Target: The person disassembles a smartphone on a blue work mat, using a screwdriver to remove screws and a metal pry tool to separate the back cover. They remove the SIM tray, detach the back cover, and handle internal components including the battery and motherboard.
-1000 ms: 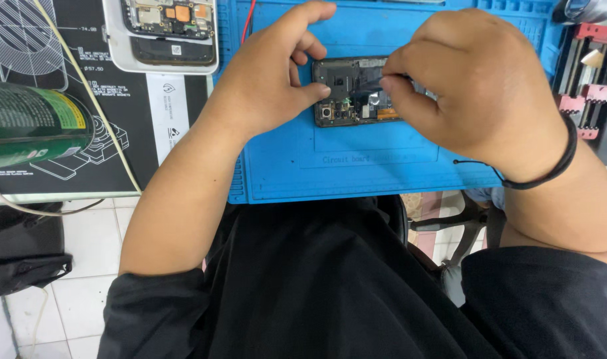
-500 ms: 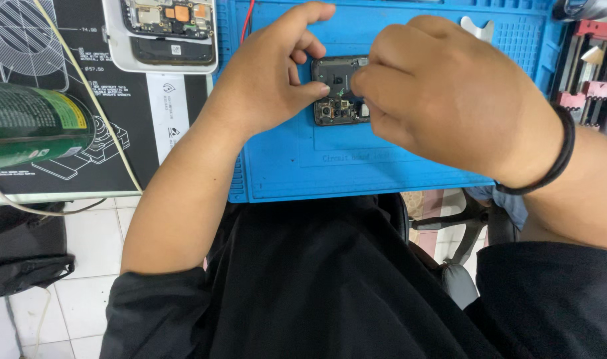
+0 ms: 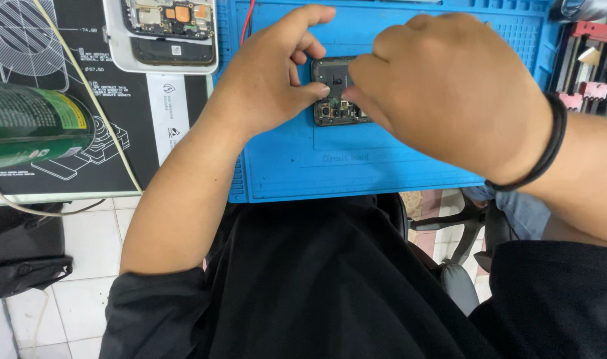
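Beside my blue work mat [image 3: 383,173]: one opened white phone [image 3: 162,36], one green can [image 3: 31,126] lying sideways, one cream cable [image 3: 97,100], red-and-black tool rack [image 3: 586,60].

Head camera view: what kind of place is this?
Probably a phone repair bench: a blue repair mat, an opened phone with its boards bare, and both hands on a small dark device.

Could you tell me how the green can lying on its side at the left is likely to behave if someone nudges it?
The green can lies on its side on the black printed mat, so a nudge across its length would probably set it rolling. Its smooth, glossy wall may feel slippery. The yellowish cable crossing beside it might snag or drag along.
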